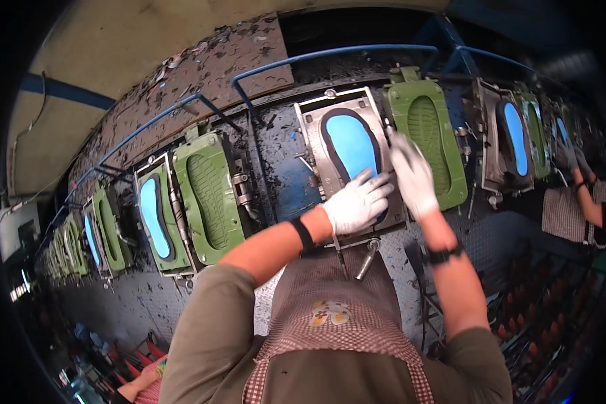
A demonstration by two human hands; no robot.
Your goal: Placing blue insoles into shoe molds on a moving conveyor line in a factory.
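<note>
In front of me lies an opened shoe-sole mould. Its metal half (pixel 313 128) carries a bright blue sole-shaped piece (pixel 350 145) with a dark border. My left hand (pixel 360 202), in a white glove, rests over the piece's near end, fingers outstretched and apart; that end is hidden beneath it. Gloved in white too, my right hand (pixel 413 175) reaches along the right edge of the metal half, beside the green half (pixel 432 101) with its ridged sole hollow. Its fingers stretch away from me, slightly blurred, and I make out nothing held in them.
More moulds run in a row to both sides, including a green half (pixel 212 195) at left and a metal half (pixel 512 135) at right. Blue rails (pixel 337 48) stand behind. A metal handle (pixel 366 262) juts toward me. Another person's hands (pixel 576 161) work at far right.
</note>
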